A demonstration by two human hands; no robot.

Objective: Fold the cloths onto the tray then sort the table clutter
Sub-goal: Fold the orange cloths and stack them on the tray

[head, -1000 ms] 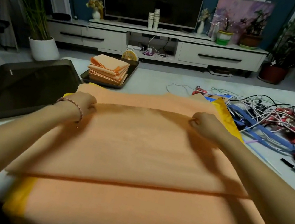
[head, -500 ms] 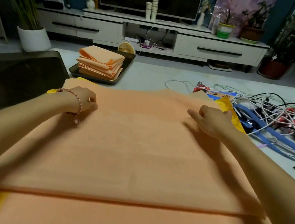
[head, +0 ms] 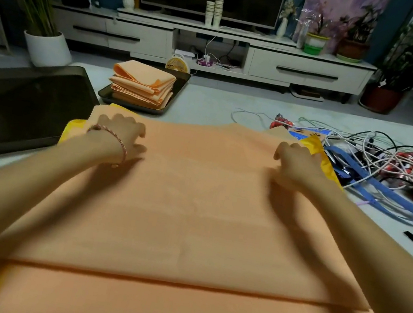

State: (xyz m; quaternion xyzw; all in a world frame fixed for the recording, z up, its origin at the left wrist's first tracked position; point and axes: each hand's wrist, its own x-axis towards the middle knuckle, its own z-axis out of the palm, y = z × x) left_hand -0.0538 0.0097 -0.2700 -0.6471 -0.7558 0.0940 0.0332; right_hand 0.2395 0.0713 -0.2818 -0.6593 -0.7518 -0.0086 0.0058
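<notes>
A large orange cloth (head: 196, 209) lies spread over the middle of the white surface (head: 209, 101), folded over on itself. Its upper layer ends in a straight edge close to the person, and a yellow cloth (head: 320, 155) peeks out from beneath at both far corners. The left hand (head: 121, 133), with a thin bracelet at the wrist, sits on the far left corner; the right hand (head: 295, 163) sits on the far right corner. On both, the fingers are curled, knuckles up, pinching the cloth's top layer against the thumb. Beyond the left hand stands a small dark tray (head: 176, 93) holding a stack of folded orange cloths (head: 143, 84). A bigger dark tray (head: 15, 106) lies at the left edge, and a tangle of cables (head: 390, 172) sprawls to the right.
</notes>
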